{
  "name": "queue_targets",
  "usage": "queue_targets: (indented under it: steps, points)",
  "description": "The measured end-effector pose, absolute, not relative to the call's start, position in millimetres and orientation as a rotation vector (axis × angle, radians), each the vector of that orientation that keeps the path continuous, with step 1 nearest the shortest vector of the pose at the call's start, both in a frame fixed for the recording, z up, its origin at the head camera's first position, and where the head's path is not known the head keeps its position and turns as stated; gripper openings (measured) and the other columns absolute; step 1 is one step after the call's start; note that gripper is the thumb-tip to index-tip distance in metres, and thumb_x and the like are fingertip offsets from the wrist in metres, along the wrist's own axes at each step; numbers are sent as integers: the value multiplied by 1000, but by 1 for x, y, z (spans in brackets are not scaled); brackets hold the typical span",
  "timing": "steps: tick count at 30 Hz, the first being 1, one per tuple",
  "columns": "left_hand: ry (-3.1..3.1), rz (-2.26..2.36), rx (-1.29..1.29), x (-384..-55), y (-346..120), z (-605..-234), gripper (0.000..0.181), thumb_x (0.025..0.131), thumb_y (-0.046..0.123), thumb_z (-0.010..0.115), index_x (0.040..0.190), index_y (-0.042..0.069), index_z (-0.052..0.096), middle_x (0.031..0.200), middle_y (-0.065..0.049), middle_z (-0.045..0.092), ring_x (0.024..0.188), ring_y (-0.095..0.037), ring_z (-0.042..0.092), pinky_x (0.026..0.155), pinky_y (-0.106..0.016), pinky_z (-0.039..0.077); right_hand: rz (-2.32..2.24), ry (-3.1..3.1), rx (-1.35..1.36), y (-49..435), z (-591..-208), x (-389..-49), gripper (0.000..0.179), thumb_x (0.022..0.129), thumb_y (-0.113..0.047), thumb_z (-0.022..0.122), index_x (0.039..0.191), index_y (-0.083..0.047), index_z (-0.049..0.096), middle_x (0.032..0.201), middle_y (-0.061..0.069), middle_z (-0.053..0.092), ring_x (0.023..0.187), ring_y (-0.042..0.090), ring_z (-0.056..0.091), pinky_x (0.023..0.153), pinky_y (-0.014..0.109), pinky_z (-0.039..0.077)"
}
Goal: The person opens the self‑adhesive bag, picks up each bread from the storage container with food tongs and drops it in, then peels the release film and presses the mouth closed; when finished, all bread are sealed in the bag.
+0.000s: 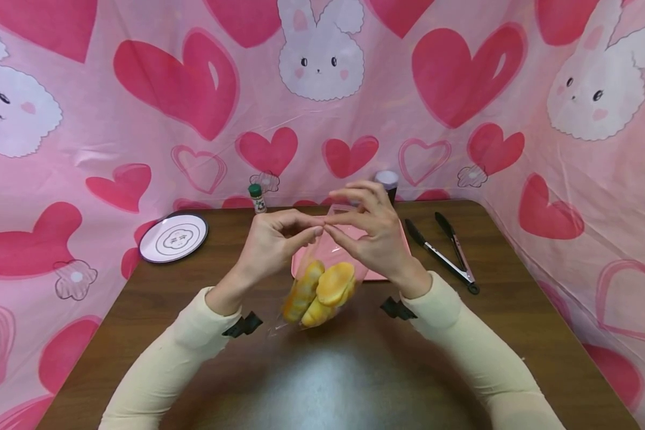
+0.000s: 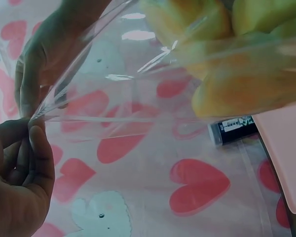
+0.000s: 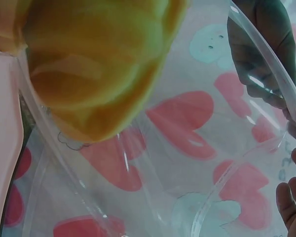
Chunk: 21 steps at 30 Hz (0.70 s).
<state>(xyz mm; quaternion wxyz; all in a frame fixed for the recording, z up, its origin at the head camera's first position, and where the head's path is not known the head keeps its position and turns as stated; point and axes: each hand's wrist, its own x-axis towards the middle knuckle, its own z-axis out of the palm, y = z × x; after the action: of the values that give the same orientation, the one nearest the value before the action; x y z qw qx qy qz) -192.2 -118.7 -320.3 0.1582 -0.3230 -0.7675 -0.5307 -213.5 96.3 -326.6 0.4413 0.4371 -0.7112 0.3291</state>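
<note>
Bread pieces hang inside a clear plastic bag [image 2: 133, 74] in front of me, above the table. In the head view they are a long loaf [image 1: 304, 289], a rounded bun [image 1: 335, 283] and a third piece [image 1: 316, 314] below them, all golden yellow. My left hand [image 1: 279, 242] pinches the bag's top edge between thumb and fingers. Fingertips of my right hand [image 1: 369, 230] pinch that edge right beside the left ones, its other fingers spread upward. The left wrist view shows the film drawn to a point at both hands.
Behind the bag lies a pink tray [image 1: 295, 266]. Black-tipped tongs [image 1: 448, 257] lie to the right, a white dark-rimmed plate [image 1: 174, 239] at the far left. A green-capped shaker [image 1: 258, 200] and a white-lidded dark container [image 1: 387, 179] stand along the back by the heart-patterned cloth.
</note>
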Motion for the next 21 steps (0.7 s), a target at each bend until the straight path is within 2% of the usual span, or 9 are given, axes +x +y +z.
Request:
queue_targets:
  steps: [6, 12, 21]
  points:
    - [-2198, -1451, -953, -192, -118, -321, 17, 84, 9, 79, 101, 11, 80, 87, -1, 77, 67, -17, 66, 64, -27, 58, 795, -1740, 1092, 96, -327, -213, 14, 79, -16, 82, 92, -10, 81, 119, 10, 69, 119, 32, 51, 75, 30, 51]
    - [-2208, -1441, -945, -190, -117, -321, 16, 85, 13, 79, 101, 12, 80, 90, -1, 77, 66, -12, 62, 63, -25, 57, 856, -1737, 1092, 95, -327, -213, 8, 82, -16, 77, 85, -9, 78, 117, 11, 68, 120, 33, 50, 81, 30, 46]
    - [-2203, -1451, -914, -190, -116, -320, 16, 85, 11, 79, 101, 9, 79, 89, -4, 77, 67, -23, 67, 64, -26, 58, 796, -1746, 1081, 97, -326, -212, 18, 77, -19, 84, 93, -11, 80, 122, 11, 67, 121, 33, 50, 81, 30, 48]
